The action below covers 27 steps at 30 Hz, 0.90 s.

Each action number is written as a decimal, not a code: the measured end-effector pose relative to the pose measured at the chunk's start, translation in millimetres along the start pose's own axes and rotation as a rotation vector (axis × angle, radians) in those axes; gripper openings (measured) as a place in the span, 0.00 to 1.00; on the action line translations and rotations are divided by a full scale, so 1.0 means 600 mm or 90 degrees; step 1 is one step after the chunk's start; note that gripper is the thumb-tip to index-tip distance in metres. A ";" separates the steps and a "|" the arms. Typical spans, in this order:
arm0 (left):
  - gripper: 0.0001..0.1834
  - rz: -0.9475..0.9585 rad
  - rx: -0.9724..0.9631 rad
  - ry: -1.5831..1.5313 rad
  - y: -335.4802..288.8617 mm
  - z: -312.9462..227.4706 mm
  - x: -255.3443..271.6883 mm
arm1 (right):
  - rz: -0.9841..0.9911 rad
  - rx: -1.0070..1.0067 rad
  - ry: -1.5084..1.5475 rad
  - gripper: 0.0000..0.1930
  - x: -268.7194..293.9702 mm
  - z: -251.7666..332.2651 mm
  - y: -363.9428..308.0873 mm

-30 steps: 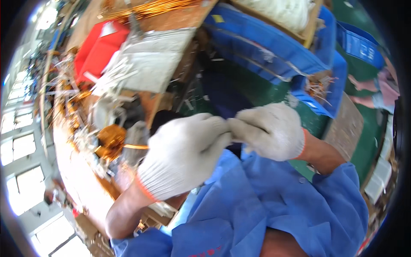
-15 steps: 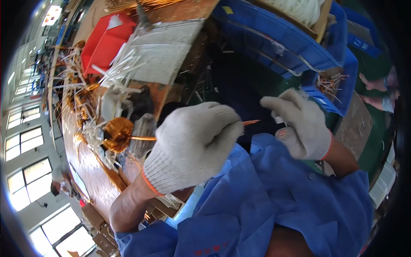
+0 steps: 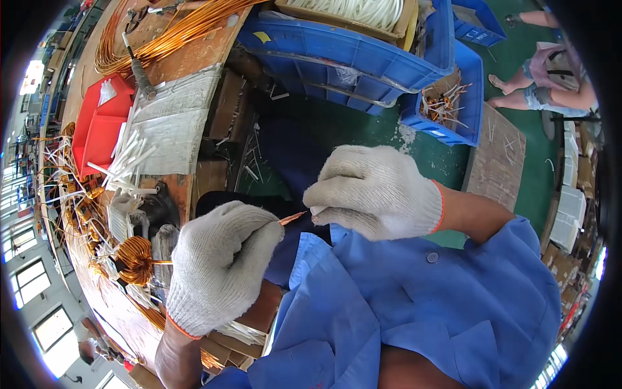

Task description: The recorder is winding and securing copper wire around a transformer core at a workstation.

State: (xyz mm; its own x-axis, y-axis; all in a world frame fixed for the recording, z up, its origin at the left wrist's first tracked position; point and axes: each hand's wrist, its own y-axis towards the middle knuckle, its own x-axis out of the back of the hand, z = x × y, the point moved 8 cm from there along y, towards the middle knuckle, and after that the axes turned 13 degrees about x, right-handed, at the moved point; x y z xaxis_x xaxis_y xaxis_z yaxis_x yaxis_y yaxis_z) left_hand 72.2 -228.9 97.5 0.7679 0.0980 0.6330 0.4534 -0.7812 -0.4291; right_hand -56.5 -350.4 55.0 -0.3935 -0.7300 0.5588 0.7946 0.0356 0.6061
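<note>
My left hand (image 3: pixel 222 259), in a white knit glove, is closed around a copper wire lead. The lead's bare, stranded end (image 3: pixel 293 218) pokes out past the thumb and forefinger. On the other side of the hand, the lead runs back to a ring-shaped copper-wound coil (image 3: pixel 135 260) by the bench edge. My right hand (image 3: pixel 376 192), gloved alike, pinches a short white tube (image 3: pixel 317 210), mostly covered by the fingers. The tube sits just right of the wire tip; whether they touch I cannot tell.
On the bench lie a red bin (image 3: pixel 103 123), white tubes (image 3: pixel 133 159), a dark-handled tool (image 3: pixel 142 79) and a copper wire bundle (image 3: pixel 175 39). Blue crates (image 3: pixel 350 55) stand beyond, one smaller crate (image 3: pixel 476 84) holding wire scraps. Another person's legs (image 3: pixel 518 91) show far right.
My right hand has moved left, bringing the white tube close to the wire end. The view has shifted, and my left hand still grips the lead.
</note>
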 end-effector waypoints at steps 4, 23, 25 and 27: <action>0.08 0.001 -0.005 0.000 -0.001 0.002 -0.001 | 0.001 0.012 -0.007 0.10 -0.007 0.000 0.002; 0.11 0.037 -0.025 -0.004 -0.002 0.036 0.011 | 0.193 0.109 -0.222 0.17 -0.052 0.031 0.048; 0.13 0.028 -0.009 0.043 -0.015 0.040 0.037 | 0.170 0.110 -0.193 0.17 -0.060 0.029 0.045; 0.13 0.027 0.000 0.085 -0.022 0.061 0.061 | 0.169 0.098 -0.161 0.17 -0.068 0.028 0.044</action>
State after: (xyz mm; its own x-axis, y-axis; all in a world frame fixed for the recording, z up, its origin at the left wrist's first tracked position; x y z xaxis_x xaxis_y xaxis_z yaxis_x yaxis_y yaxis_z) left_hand 110.7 -192.4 102.8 0.7198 -0.0184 0.6939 0.4214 -0.7828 -0.4579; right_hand -27.3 -308.4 57.9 -0.3008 -0.4906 0.8178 0.8133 0.3159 0.4886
